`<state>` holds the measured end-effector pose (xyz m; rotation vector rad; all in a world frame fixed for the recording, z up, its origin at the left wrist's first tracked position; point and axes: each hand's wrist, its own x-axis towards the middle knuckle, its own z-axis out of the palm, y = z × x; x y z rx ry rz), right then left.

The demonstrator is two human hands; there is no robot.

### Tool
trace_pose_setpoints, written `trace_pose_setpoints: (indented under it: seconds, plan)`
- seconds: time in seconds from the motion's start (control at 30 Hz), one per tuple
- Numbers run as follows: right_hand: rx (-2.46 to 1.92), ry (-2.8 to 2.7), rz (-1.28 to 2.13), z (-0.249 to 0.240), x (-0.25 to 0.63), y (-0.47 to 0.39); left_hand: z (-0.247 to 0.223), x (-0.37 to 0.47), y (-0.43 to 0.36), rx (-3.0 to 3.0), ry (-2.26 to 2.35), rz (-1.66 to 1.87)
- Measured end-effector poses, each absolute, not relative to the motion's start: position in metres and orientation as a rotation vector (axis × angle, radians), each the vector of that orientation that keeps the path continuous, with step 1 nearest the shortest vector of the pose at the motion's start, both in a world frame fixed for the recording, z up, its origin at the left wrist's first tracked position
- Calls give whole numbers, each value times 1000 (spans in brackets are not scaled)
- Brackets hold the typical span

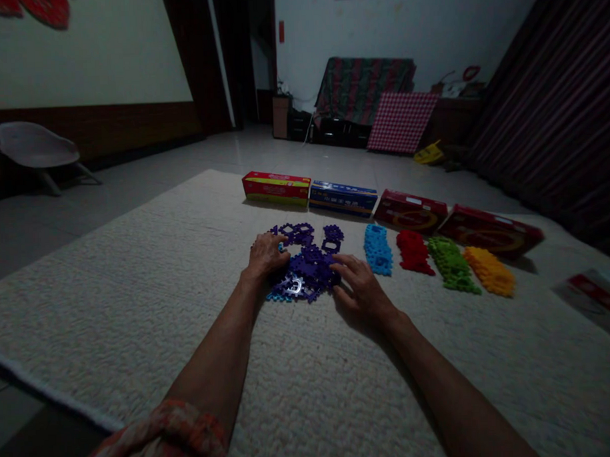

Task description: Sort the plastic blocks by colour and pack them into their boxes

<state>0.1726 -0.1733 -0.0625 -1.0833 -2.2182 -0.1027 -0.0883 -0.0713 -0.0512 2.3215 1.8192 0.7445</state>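
A loose pile of purple gear-shaped pieces (311, 267) lies on the pale rug, with some light blue pieces (278, 297) at its lower left edge. My left hand (267, 252) rests at the pile's left side, fingers curved over its edge; what lies under the fingertips is hidden. On the right side, my right hand (360, 284) touches the purple pieces with its fingers apart. To the right lie separate groups of blue pieces (378, 250), red pieces (414, 252), green pieces (453, 264) and orange pieces (489, 271).
Behind the pieces stand a red and yellow box (276, 189), a blue box (342, 198) and two dark red boxes (410, 211). Another box (600, 295) is at the far right. A chair (37, 148) stands on the floor at left.
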Motion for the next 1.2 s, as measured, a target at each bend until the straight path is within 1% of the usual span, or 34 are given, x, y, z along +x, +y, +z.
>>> trace_pose_setpoints:
  seconds: [0.17, 0.47, 0.57, 0.67, 0.8, 0.9, 1.03, 1.2]
  plan:
    - [-1073, -2252, 49, -66, 165, -179, -53, -89, -71, 2326, 1819, 713]
    - [-1115, -2308, 39, -70, 163, -179, -42, -87, -71, 2242, 1959, 734]
    - [-1066, -2339, 42, -65, 160, -181, -38, -86, -71, 2201, 2021, 812]
    - [-1038, -2387, 67, -61, 156, -184, -38, -87, -69, 2159, 2020, 984]
    - [-1107, -2403, 59, -63, 154, -186, -37, -86, -64, 1992, 1860, 1281]
    - [-1186, -2360, 23, -68, 155, -185, -34, -80, -62, 1700, 1632, 1459]
    - [-1178, -2267, -6, -72, 155, -178, -31, -67, -67, 1321, 1292, 1388]
    - [-1137, -2050, -56, -70, 155, -171, -31, -47, -79, 1252, 1090, 1233]
